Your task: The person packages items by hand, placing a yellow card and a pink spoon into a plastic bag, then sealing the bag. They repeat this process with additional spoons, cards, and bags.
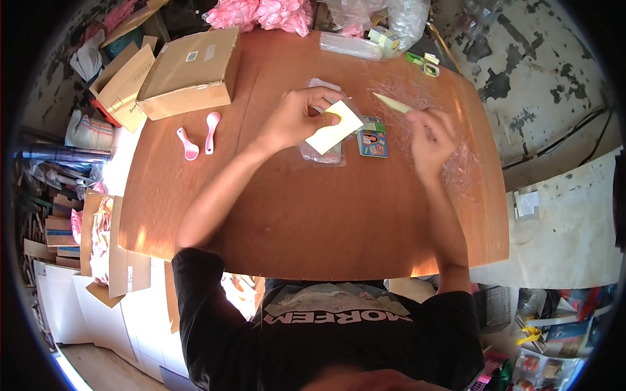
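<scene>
Near the middle of the table, my left hand (301, 120) grips a pale yellow paper pad (334, 127), thumb on top. To its right, my right hand (433, 138) is raised with its fingers pinched on a thin pale yellow slip (391, 103), which points up and left. Under and around my left hand lie clear plastic packets (319, 156). Between the hands rests a small blue printed card (373, 144) with a picture of a person. Two pink spoon-shaped items (212, 133) lie left of my left forearm.
A closed cardboard box (191, 72) stands at the back left. Pink bundles (280, 14) and clear plastic bags (407, 23) sit along the far edge. Thin clear plastic scraps (462, 163) spread beside my right hand. A green tape dispenser (429, 68) is at the back right.
</scene>
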Motion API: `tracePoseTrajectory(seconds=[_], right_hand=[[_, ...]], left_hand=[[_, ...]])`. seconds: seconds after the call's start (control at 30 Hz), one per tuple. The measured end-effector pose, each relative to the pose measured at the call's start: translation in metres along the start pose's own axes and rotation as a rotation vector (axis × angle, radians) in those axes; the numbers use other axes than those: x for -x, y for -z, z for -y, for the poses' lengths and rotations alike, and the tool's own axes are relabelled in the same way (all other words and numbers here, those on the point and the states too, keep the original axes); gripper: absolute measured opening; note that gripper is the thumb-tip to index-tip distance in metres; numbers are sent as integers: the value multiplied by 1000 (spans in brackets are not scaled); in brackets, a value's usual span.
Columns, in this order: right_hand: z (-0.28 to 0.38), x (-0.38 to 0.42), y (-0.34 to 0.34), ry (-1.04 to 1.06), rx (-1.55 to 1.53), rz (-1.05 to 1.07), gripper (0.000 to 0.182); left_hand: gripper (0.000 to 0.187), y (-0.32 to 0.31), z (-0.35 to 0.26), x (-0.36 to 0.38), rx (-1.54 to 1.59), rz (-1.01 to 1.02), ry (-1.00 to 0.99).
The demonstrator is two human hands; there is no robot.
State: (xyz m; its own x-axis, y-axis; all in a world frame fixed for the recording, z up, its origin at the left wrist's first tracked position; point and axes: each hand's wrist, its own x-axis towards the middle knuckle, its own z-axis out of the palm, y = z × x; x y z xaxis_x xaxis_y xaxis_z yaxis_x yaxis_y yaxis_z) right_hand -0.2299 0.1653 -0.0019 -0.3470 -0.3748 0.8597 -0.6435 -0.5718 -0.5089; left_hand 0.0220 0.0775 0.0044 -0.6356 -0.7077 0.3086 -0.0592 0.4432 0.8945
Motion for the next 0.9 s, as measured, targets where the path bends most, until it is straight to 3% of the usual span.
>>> tracePoseTrajectory(seconds=[0.07,0.1,0.17,0.3,0.8,0.9], right_hand=[[-6,13,11,415,318,469,15],[-4,21,12,419,319,471,15],[7,35,5,117,173,534,14],[41,21,-9,88,123,420,13],[58,8,-28,194,97,629,16],[56,7,-27,14,-92,769,21]], left_hand=[[36,1,2,-2,33,-27,11],[36,1,1,-1,35,-30,8],[37,-1,0,-1,93,-13,-10],[36,-6,-6,5,86,24,-10],[24,-17,-13,9,168,27,-71],[22,-19,-15,10,166,12,-187]])
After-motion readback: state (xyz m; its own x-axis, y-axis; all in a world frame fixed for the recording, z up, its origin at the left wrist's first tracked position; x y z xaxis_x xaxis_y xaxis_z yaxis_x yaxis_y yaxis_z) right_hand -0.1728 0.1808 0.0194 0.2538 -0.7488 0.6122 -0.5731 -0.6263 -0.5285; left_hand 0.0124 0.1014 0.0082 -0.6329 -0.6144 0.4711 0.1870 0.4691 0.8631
